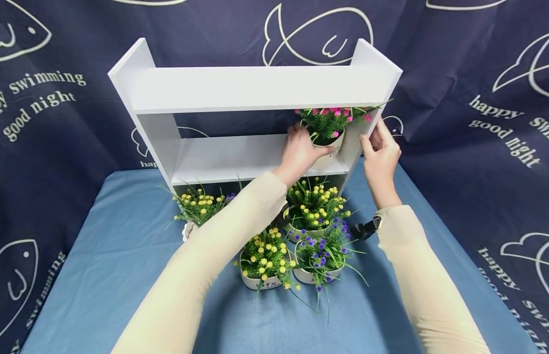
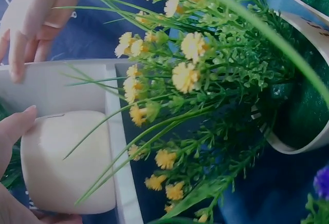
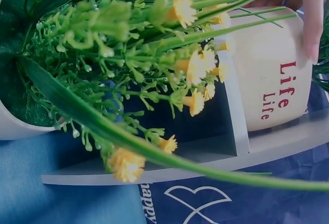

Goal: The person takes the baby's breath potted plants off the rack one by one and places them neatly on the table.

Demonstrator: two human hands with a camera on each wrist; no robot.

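Note:
A white two-tier shelf (image 1: 252, 88) stands at the back of the table. At the right end of its lower tier sits a cream oval pot (image 1: 328, 158) of pink flowers (image 1: 332, 115), close to the side panel. My left hand (image 1: 298, 150) grips this pot, thumb across its front and fingers round its left rim. "Life" is printed in red on the pot (image 3: 277, 75) in the right wrist view. At the shelf's right side panel, my right hand (image 1: 382, 160) holds the front edge, with the thumb tip on the panel (image 2: 56, 88) edge in the left wrist view.
Below the shelf, yellow-flowered pots (image 1: 316, 206) crowd together, another yellow one (image 1: 263, 255) in front. Beside it stands a purple-flowered pot (image 1: 318, 253). More yellow flowers (image 1: 199, 204) show at left, partly behind my left sleeve (image 1: 212, 255). A blue cloth (image 1: 119, 246) covers the table.

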